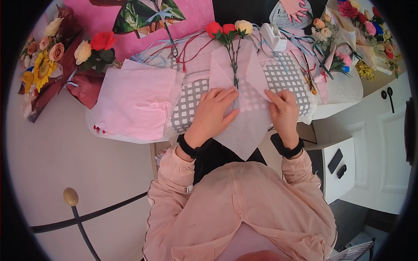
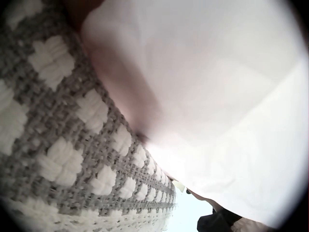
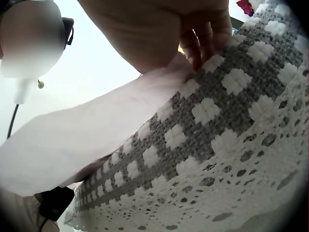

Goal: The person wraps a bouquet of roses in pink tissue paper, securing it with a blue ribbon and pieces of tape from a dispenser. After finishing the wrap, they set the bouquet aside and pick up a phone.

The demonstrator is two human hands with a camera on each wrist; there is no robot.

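Note:
Three artificial roses (image 1: pixel 235 31), two red and one cream, lie with dark green stems on a sheet of pale pink wrapping paper (image 1: pixel 249 124). My left hand (image 1: pixel 213 114) rests on the sheet's left part, fingers extended at the lower end of the stems and thumb apart. At the right edge, my right hand (image 1: pixel 283 108) pinches the paper between thumb and forefinger. In the right wrist view, the curled fingers of that hand (image 3: pixel 193 36) are at the edge of the paper (image 3: pixel 91 118). Paper (image 2: pixel 217 72) fills much of the left wrist view, and the left fingers are hidden there.
Beneath the paper spreads a grey-and-white checked cloth (image 1: pixel 285 74) with a lace edge. A stack of pink paper (image 1: pixel 135 98) lies left. Ribbons (image 1: pixel 189 52) and a white tape dispenser (image 1: pixel 274 38) lie behind. Wrapped bouquets (image 1: pixel 56 65) stand at both sides.

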